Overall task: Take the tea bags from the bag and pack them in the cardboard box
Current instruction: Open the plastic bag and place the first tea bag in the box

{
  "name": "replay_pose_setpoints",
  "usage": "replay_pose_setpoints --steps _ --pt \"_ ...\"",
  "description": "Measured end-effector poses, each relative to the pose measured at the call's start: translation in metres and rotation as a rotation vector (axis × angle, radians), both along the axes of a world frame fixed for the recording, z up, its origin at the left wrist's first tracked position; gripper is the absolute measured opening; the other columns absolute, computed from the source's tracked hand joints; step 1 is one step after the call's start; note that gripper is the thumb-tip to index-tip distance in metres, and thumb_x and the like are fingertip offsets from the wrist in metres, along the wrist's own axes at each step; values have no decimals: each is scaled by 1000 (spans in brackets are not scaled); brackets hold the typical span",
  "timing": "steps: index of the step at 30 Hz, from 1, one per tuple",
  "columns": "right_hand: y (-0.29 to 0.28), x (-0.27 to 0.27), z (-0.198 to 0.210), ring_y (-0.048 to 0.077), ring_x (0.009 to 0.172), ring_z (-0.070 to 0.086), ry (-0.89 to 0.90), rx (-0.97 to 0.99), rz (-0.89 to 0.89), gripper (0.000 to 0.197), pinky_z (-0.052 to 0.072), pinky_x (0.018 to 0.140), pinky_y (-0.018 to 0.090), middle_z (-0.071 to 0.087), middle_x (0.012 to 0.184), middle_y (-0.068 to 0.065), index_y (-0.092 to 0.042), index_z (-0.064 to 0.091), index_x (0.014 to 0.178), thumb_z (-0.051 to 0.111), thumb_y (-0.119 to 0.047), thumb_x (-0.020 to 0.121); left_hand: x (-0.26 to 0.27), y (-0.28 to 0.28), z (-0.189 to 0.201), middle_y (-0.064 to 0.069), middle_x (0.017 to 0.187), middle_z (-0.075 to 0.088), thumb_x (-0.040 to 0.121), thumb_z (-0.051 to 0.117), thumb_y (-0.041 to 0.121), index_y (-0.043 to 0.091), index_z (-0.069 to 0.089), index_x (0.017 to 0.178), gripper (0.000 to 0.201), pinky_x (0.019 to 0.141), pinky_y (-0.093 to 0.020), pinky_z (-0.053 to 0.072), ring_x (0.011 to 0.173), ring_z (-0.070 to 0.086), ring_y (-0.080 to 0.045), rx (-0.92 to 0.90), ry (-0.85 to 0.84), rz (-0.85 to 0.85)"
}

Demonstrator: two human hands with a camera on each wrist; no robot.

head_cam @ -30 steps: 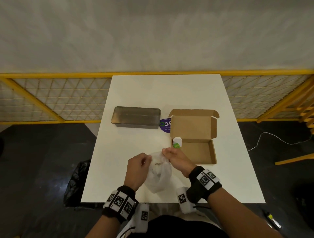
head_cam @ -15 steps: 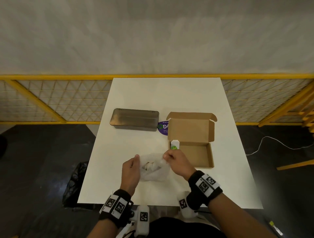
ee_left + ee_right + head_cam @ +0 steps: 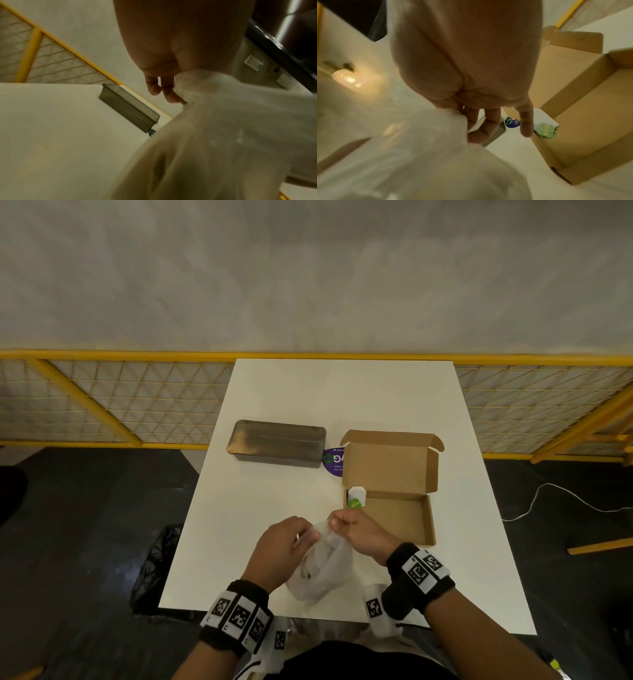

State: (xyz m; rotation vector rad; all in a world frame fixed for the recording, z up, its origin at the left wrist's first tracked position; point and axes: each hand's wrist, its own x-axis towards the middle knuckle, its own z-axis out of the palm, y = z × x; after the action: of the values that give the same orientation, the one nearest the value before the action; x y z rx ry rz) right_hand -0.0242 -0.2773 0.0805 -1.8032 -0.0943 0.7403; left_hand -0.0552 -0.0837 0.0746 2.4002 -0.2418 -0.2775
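A translucent white plastic bag (image 3: pixel 325 570) hangs between my hands over the near part of the white table (image 3: pixel 342 398), with pale shapes dimly showing inside. My left hand (image 3: pixel 301 537) pinches the bag's mouth on its left side, and my right hand (image 3: pixel 337 523) pinches the mouth on its right. The wrist views show the bag (image 3: pixel 223 135) (image 3: pixel 419 155) as a blurred pale mass below the fingers. An open brown cardboard box (image 3: pixel 394 508) lies just right of my right hand, lid raised. One white tea bag with a green tag (image 3: pixel 356 497) (image 3: pixel 545 130) sits in its near left corner.
A grey metal tin (image 3: pixel 277 444) lies at the table's left middle, and a purple round sticker (image 3: pixel 334 462) shows between it and the box. A yellow mesh fence (image 3: pixel 120 395) runs behind the table. A black bag (image 3: pixel 154 566) sits on the dark floor at left.
Both hands have come closer together at the bag's mouth and lifted it, so the bag now hangs longer below them. The box and tin have not moved.
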Motion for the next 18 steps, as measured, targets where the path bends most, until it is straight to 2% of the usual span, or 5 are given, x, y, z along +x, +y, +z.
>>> replay_pose_setpoints --steps 4,6,9,15,18 --pt "12 -3 -6 1 72 49 -202 -185 -84 20 40 74 27 54 81 -11 -30 59 82 53 -41 97 1 -7 2 6 61 54 96 52 31 26 47 65 32 59 -29 42 56 48 -9 20 38 201" --pt "15 -8 -5 2 82 51 -359 -442 -119 32 40 81 31 51 91 -16 -34 60 102 56 -61 85 1 -10 2 3 60 55 96 51 30 19 48 65 33 56 -30 43 54 47 -11 21 55 334" --pt "16 -11 0 7 82 55 -437 -652 -101 38 40 83 34 52 83 -18 -32 58 104 56 -62 81 1 -12 3 0 60 54 96 50 29 10 50 68 34 54 -28 41 53 46 -12 -32 43 503" --pt "8 -2 -10 8 67 54 -46 -95 -261 25 41 67 24 61 69 -7 -15 67 75 59 -25 97 1 -4 -2 -3 55 39 97 51 33 6 40 60 48 54 -29 33 54 34 -15 -299 128 632" --pt "4 2 -6 20 89 62 322 136 -253 25 50 84 38 71 92 6 -11 70 90 55 -30 99 -1 1 -11 -12 64 51 100 46 37 -8 56 71 54 62 -32 39 62 46 -19 -584 314 710"
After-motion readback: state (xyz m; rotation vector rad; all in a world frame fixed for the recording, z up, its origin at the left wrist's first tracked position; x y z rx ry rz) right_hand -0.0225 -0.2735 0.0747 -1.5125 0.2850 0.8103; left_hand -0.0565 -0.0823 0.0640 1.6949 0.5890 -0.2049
